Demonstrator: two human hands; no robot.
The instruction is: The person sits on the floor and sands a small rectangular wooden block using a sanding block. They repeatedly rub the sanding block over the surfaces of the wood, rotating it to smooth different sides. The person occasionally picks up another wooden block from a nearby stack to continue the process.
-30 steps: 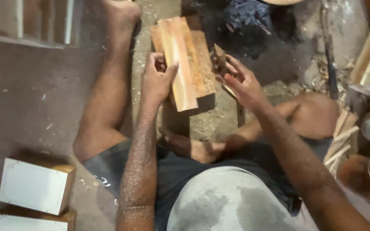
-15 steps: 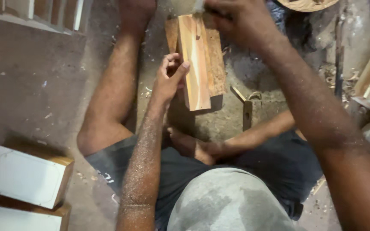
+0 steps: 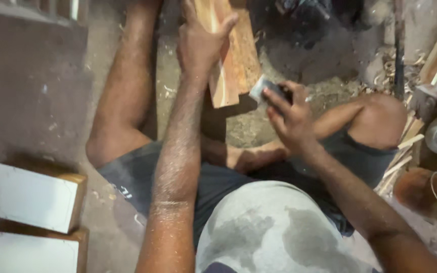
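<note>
Currently, my left hand [image 3: 201,43] grasping the wooden block [image 3: 233,60] on the floor ahead, my right hand [image 3: 289,119] clenched on a small metal tool [image 3: 265,90] (beside the block's near end), white-faced blocks [image 3: 36,199] left.

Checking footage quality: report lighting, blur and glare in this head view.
Head view: dim, warm light; the top right corner falls into deep shadow. The right hand and its small metal tool are motion-blurred; the left hand on the wooden block is softer than sharp. The white-faced blocks look slightly overexposed.

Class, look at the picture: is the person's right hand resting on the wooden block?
No. The right hand holds a small metal tool beside the wooden block; the left hand grips it.
</note>
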